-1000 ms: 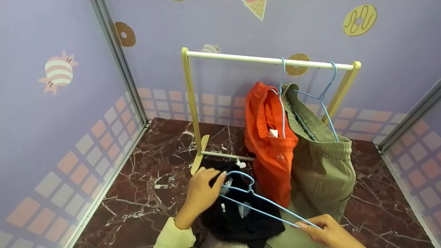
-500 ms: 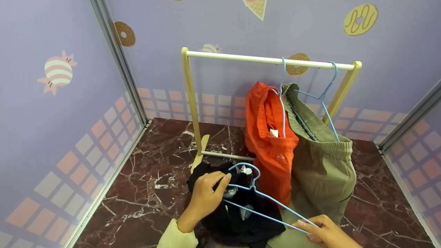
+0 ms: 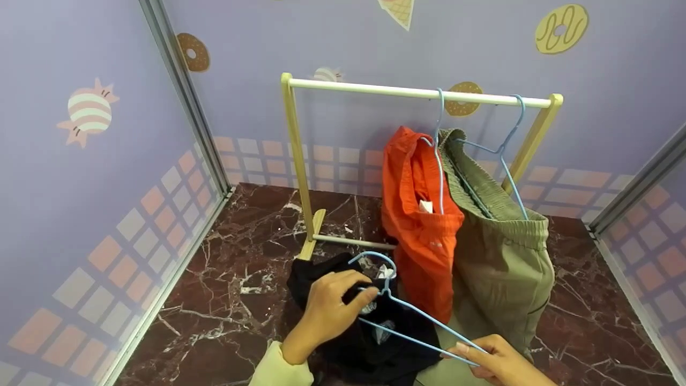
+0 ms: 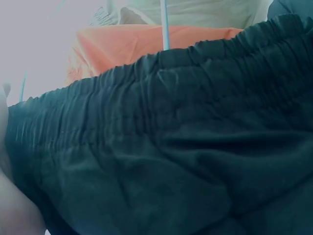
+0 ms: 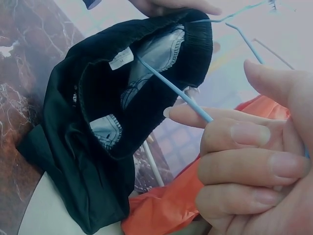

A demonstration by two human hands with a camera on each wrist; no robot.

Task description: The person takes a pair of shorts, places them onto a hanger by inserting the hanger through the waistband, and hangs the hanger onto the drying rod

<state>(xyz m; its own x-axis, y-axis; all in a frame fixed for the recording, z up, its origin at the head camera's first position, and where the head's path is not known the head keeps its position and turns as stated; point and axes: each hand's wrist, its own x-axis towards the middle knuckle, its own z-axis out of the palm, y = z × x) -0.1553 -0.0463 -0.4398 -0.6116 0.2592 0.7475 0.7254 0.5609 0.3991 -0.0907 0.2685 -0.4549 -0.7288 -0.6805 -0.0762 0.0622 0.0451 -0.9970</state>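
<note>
In the head view my left hand point(image 3: 335, 303) pinches the waistband of a pair of black pants point(image 3: 386, 356) low in front of the rack. My right hand point(image 3: 490, 356) grips the right end of a blue hanger point(image 3: 429, 318), its hook upward. The right wrist view shows the hanger's wire point(image 5: 171, 86) running into the open waist, where white pocket lining and a label show. Curled fingers point(image 5: 244, 161) hold the hanger there. Gathered black waistband point(image 4: 156, 88) fills the left wrist view. My left hand covers the hanger's left end in the head view.
A rack with a white bar point(image 3: 364, 88) and wooden posts stands behind. Orange pants point(image 3: 423, 241) and khaki pants point(image 3: 504, 279) hang on blue hangers at its right side, close to the held hanger. Walls flank the marbled floor point(image 3: 225, 300).
My left hand has moved a little right along the hanger, and the black waistband has come up around the hanger's left end. The hanger has shifted slightly; my right hand keeps its grip.
</note>
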